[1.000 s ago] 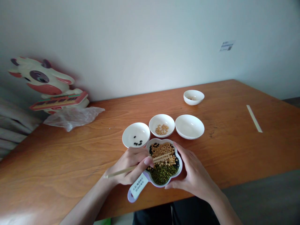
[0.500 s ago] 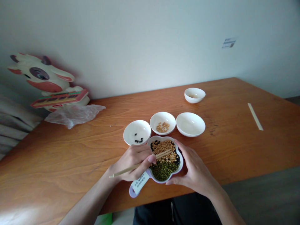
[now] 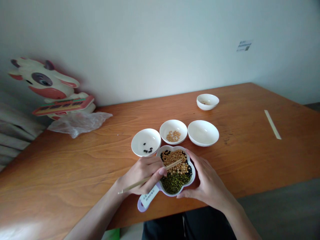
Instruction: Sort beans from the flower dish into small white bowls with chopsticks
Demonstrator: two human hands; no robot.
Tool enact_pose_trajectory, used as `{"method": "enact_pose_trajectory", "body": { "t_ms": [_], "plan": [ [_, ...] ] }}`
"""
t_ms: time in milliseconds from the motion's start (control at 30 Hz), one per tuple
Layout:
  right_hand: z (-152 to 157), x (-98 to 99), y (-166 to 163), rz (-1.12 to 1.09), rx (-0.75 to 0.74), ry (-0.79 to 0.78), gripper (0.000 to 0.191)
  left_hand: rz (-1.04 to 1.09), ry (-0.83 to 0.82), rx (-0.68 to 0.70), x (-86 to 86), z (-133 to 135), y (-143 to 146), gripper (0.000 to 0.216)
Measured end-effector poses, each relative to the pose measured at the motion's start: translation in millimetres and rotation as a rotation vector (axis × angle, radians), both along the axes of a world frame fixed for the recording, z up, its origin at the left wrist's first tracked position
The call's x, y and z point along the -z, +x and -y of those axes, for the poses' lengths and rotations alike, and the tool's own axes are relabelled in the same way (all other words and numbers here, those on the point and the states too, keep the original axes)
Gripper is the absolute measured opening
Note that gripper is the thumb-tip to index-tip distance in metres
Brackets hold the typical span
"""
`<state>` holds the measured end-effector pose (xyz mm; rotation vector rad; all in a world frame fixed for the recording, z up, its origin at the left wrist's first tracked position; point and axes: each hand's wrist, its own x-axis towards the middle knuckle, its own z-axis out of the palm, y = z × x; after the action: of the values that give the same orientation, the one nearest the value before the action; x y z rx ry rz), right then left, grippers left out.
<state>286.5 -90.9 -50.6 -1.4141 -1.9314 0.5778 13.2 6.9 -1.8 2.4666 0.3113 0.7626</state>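
Observation:
My left hand [image 3: 145, 175] is closed round a pair of wooden chopsticks [image 3: 130, 186], whose tips lie among the yellow soybeans [image 3: 175, 156]. Those soybeans share a flower-shaped bowl with a lilac handle [image 3: 141, 206] with green mung beans [image 3: 173, 184] and some black beans [image 3: 189, 171]. My right hand [image 3: 208, 180] grips the bowl's right rim, thumb at the near edge and fingers at the far side. Just beyond stand three white bowls: the left bowl [image 3: 137, 140] holds several black beans, the middle bowl [image 3: 166, 126] some soybeans, and the right bowl [image 3: 203, 131] shows nothing inside.
Another white bowl [image 3: 207, 106] with a little something in it stands farther back. A pale flat strip [image 3: 272, 124] lies at the right. A cow-shaped toy keyboard [image 3: 57, 86] and a crumpled clear plastic bag [image 3: 80, 123] are at the back left, near the wall.
The chopsticks have tilted very slightly, their rear end dropping a little. My right hand and the bowls look almost the same.

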Motion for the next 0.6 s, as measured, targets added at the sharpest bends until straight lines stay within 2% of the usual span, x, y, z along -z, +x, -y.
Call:
{"method": "enact_pose_trajectory", "body": {
  "t_ms": [200, 333, 600],
  "plan": [
    [2, 0.0, 0, -0.012, 0.009, -0.015, 0.131, 0.102, -0.012, -0.027, -0.8, -2, -2, 0.033],
    [2, 0.2, 1, 0.009, 0.010, 0.002, 0.131, 0.192, -0.019, -0.092, 0.0, -3, -4, 0.034],
    [2, 12.0, 5, 0.039, 0.028, -0.006, 0.131, 0.300, 0.041, -0.417, 5.4, -6, -9, 0.034]
  ]
}}
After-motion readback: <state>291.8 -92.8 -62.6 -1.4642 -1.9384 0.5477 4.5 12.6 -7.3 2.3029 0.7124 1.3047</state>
